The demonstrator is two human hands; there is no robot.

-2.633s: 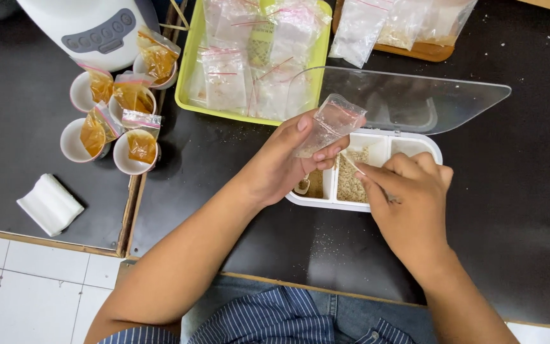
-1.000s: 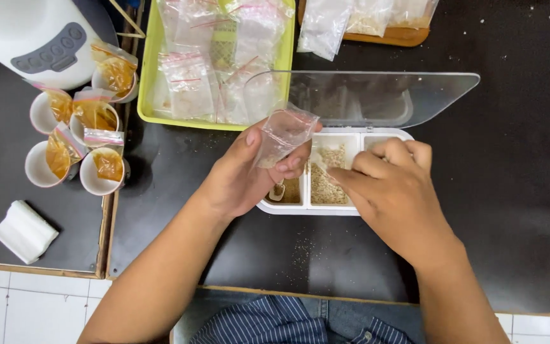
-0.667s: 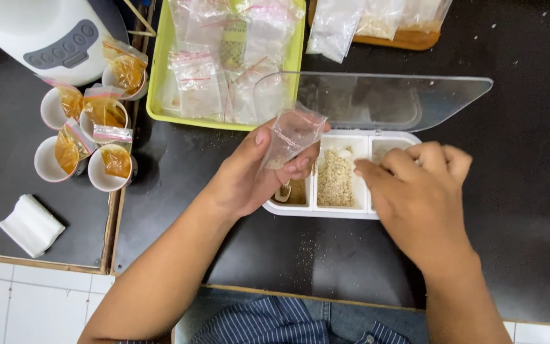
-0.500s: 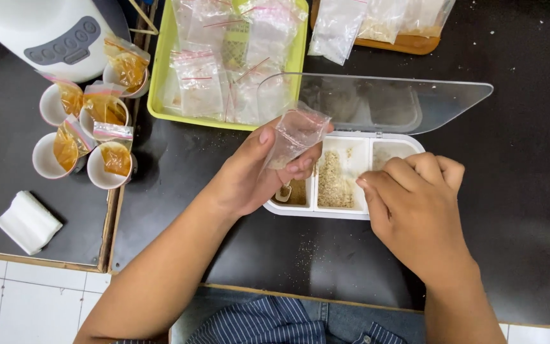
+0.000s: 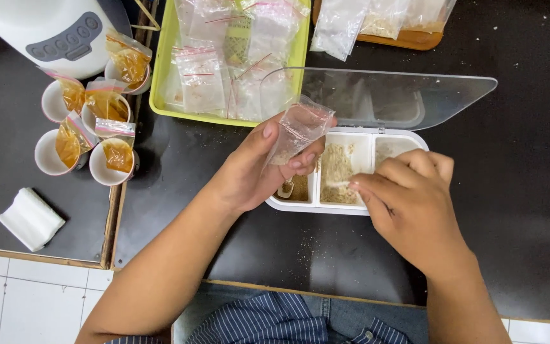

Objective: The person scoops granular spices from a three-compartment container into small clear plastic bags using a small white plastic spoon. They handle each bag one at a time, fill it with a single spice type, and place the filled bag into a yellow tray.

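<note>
My left hand holds a small clear plastic bag open-mouthed just above the left end of a white three-part container. The container's clear lid stands swung back. Its middle part holds a pale brown powder, and the left part holds a darker powder. My right hand pinches a small white spoon whose tip rests in the middle part.
A yellow-green tray with several sealed small bags lies behind. Left of it stand several white cups with bags of orange sauce, a white appliance and a folded white cloth. A wooden tray with bags is at the back.
My right hand has shifted over the container and now dips the spoon into the middle part. My left hand has kept the bag in the same place.
</note>
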